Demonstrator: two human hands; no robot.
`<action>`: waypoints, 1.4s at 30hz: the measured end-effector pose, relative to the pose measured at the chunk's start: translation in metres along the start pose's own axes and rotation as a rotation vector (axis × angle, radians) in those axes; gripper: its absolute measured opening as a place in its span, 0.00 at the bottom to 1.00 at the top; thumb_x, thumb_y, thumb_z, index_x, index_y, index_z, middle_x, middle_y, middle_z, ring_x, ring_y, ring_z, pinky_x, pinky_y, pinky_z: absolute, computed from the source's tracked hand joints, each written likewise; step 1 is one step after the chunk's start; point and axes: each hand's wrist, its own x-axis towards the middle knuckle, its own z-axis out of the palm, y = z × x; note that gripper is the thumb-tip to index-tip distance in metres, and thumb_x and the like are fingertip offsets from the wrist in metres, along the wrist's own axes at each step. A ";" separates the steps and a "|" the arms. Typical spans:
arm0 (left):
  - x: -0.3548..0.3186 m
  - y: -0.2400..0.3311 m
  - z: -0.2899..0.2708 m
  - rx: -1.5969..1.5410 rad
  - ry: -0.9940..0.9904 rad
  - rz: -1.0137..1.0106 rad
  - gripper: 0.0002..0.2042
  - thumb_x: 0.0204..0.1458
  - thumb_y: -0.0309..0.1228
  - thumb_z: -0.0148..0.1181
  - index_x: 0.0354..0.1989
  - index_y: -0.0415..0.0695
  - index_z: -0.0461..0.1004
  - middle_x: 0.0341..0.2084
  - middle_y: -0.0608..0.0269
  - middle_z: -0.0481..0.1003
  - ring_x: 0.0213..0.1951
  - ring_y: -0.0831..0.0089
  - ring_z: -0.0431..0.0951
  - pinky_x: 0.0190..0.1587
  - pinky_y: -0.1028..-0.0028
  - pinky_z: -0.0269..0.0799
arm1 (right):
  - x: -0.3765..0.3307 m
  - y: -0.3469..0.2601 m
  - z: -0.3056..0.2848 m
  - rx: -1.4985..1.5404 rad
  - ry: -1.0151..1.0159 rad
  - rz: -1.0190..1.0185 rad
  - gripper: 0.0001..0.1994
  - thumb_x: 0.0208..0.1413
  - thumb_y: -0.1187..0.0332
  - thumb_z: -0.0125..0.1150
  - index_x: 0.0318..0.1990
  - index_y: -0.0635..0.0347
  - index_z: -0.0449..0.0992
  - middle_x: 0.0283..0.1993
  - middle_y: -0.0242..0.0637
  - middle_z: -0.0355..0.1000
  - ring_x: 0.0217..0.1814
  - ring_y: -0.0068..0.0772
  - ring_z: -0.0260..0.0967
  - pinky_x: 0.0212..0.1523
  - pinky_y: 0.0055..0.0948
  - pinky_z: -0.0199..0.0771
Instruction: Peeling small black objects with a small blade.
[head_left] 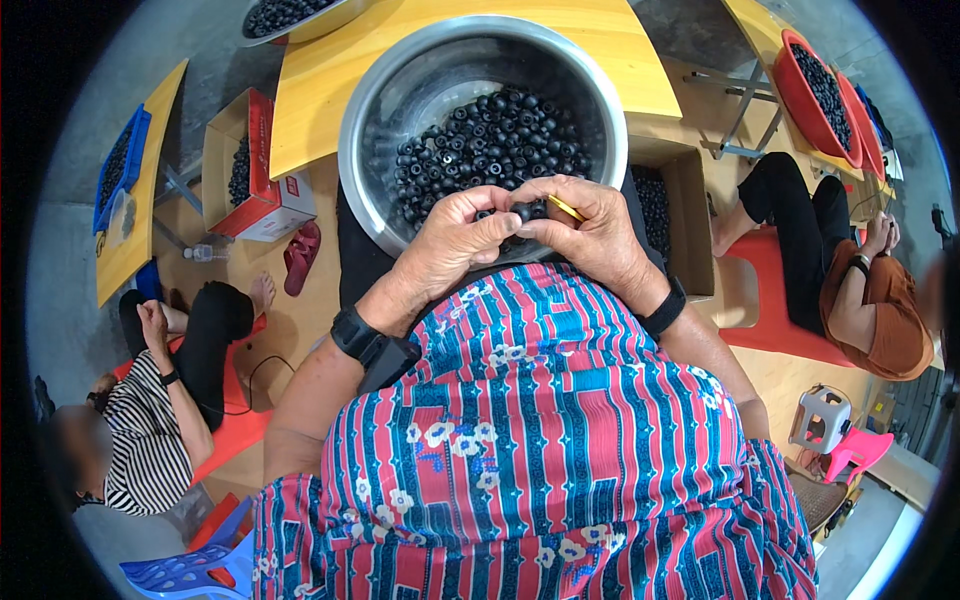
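Fingertips of the left hand (455,238) and right hand (592,232) are together, clamped on a small black part (522,211); the right also grips a yellow stick (566,208). They meet above the near side of a steel bowl (352,150) holding many similar parts (490,145), by a yellow table (310,100). Farther left, a red-and-white carton (262,205) bears printing too small to read.
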 end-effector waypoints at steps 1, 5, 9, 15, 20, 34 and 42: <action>0.000 0.000 -0.001 -0.013 0.011 0.012 0.11 0.60 0.33 0.61 0.46 0.42 0.72 0.30 0.75 0.67 0.24 0.90 0.58 0.23 0.88 0.53 | 0.000 0.000 0.000 0.000 -0.002 -0.005 0.13 0.50 0.73 0.68 0.45 0.63 0.79 0.41 0.38 0.78 0.44 0.28 0.75 0.47 0.26 0.73; 0.000 0.000 0.001 -0.011 0.000 -0.003 0.10 0.61 0.34 0.59 0.45 0.41 0.71 0.30 0.75 0.67 0.24 0.90 0.58 0.24 0.87 0.54 | -0.001 0.006 0.002 0.014 0.016 -0.050 0.14 0.50 0.72 0.69 0.45 0.63 0.79 0.41 0.39 0.78 0.44 0.30 0.76 0.46 0.26 0.73; 0.000 -0.003 0.002 -0.106 -0.007 0.012 0.11 0.65 0.37 0.53 0.46 0.43 0.70 0.30 0.73 0.65 0.25 0.88 0.58 0.26 0.86 0.56 | -0.002 0.011 0.004 -0.060 0.113 -0.095 0.14 0.51 0.70 0.69 0.45 0.63 0.78 0.41 0.42 0.77 0.42 0.35 0.76 0.45 0.28 0.73; -0.004 -0.002 0.005 -0.139 0.006 0.095 0.13 0.67 0.41 0.47 0.49 0.45 0.65 0.29 0.71 0.62 0.27 0.84 0.58 0.29 0.85 0.57 | -0.002 0.007 -0.002 -0.241 0.108 -0.148 0.10 0.58 0.63 0.60 0.39 0.61 0.75 0.34 0.46 0.72 0.37 0.48 0.73 0.37 0.37 0.71; -0.005 -0.001 0.006 -0.104 -0.019 0.112 0.13 0.67 0.42 0.46 0.46 0.45 0.64 0.29 0.71 0.62 0.27 0.85 0.58 0.29 0.85 0.57 | -0.001 0.005 -0.001 -0.399 0.007 -0.255 0.12 0.60 0.58 0.57 0.37 0.58 0.74 0.31 0.43 0.68 0.35 0.51 0.70 0.34 0.42 0.69; -0.007 0.001 0.008 -0.019 -0.027 0.109 0.15 0.67 0.45 0.47 0.46 0.44 0.64 0.27 0.72 0.61 0.27 0.86 0.58 0.28 0.85 0.55 | -0.001 0.008 0.002 -0.442 -0.004 -0.253 0.12 0.60 0.58 0.58 0.35 0.59 0.72 0.30 0.41 0.67 0.32 0.49 0.69 0.32 0.42 0.69; -0.007 0.000 0.007 0.014 -0.044 0.132 0.12 0.68 0.41 0.46 0.46 0.44 0.64 0.28 0.71 0.61 0.27 0.86 0.59 0.28 0.86 0.56 | -0.002 0.007 0.001 -0.450 -0.011 -0.254 0.12 0.60 0.58 0.58 0.36 0.58 0.72 0.30 0.41 0.67 0.32 0.48 0.70 0.32 0.41 0.69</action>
